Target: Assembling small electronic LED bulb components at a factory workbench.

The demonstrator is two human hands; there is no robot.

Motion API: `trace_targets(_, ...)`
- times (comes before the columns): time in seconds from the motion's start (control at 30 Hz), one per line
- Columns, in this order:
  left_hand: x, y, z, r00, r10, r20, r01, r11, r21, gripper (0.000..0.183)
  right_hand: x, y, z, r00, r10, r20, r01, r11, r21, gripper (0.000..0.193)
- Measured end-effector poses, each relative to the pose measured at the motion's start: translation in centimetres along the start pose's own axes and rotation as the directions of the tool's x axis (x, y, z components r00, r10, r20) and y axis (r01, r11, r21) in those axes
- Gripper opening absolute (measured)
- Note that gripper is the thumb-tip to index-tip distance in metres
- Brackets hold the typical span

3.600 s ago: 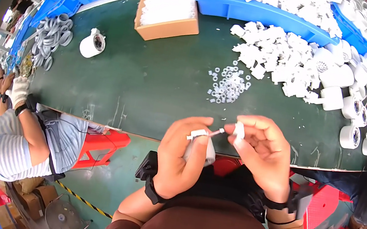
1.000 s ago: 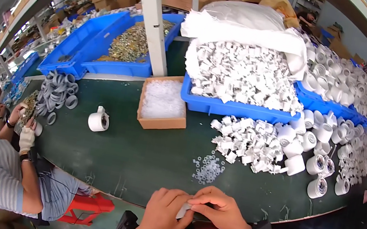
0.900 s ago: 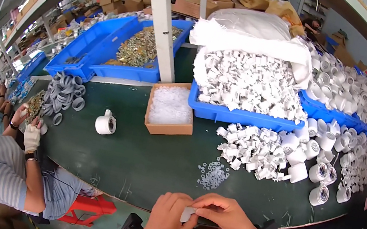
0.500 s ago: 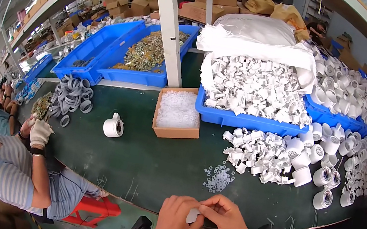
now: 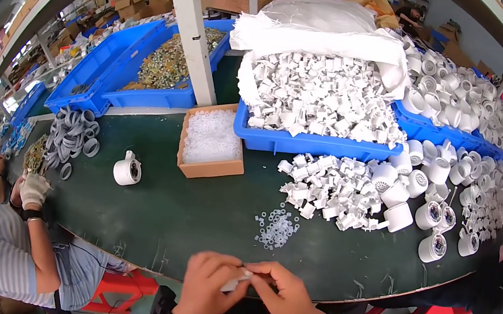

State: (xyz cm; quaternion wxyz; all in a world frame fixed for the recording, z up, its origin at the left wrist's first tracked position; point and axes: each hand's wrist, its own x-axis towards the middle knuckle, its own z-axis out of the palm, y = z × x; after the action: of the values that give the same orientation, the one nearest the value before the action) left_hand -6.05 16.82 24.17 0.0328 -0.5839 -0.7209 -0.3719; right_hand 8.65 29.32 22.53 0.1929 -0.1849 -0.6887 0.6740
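Observation:
Both my hands meet at the near edge of the dark green table point(image 5: 188, 213). My left hand point(image 5: 207, 287) and my right hand point(image 5: 284, 295) pinch one small white plastic part point(image 5: 237, 282) between their fingertips; most of it is hidden by the fingers. A small scatter of clear plastic rings point(image 5: 276, 227) lies on the table just beyond my hands. Farther right is a loose heap of white plastic fittings point(image 5: 333, 188).
A cardboard box of clear rings point(image 5: 211, 140), a blue bin of white fittings point(image 5: 322, 102), a blue bin of brass parts point(image 5: 159, 70), white cups point(image 5: 444, 211), a single white cup point(image 5: 127, 169) and grey rings point(image 5: 70, 135) sit on the table. A gloved co-worker point(image 5: 25, 238) sits at left. Red stools point(image 5: 120, 289) stand below.
My head has tilted up, so the table and bins fill more of the view and my hands sit lower. Both hands stay together on the small white part.

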Motion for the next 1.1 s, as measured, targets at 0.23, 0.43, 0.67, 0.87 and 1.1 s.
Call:
trace_targets(0.23, -1.4, -4.1, -2.3, 0.796, -0.350, -0.493, 0.528, 0.799, 0.286, 0.089, -1.6, -2.5, -9.5, 0.786, -0.583, -0.207, 0.170, 0.526, -0.833, 0.028)
trace_targets(0.43, -1.4, -1.3, 0.5, 0.866, -0.390, -0.313, 0.450, 0.881, 0.148, 0.071, -7.1, -0.6, -22.3, 0.614, -0.559, -0.557, -0.660, 0.024, -0.751, 0.074)
trace_targets(0.67, -1.4, -1.2, 1.1, 0.903, -0.345, -0.254, 0.385, 0.915, 0.124, 0.057, -9.4, -0.5, -24.4, 0.720, -0.316, -0.618, -0.423, 0.505, -0.752, 0.068)
trace_targets(0.87, -1.8, 0.9, 1.0, 0.949, -0.255, -0.188, 0.260, 0.966, 0.003, 0.038, -7.5, -2.8, -19.8, 0.508, -0.242, -0.827, 0.073, 0.968, -0.239, 0.056)
trace_targets(1.1, -1.1, 5.1, 2.8, 0.993, -0.066, 0.097, 0.104, 0.881, -0.461, 0.059, -3.4, -1.6, -6.5, 0.880, -0.462, -0.114, 0.374, 0.819, -0.435, 0.078)
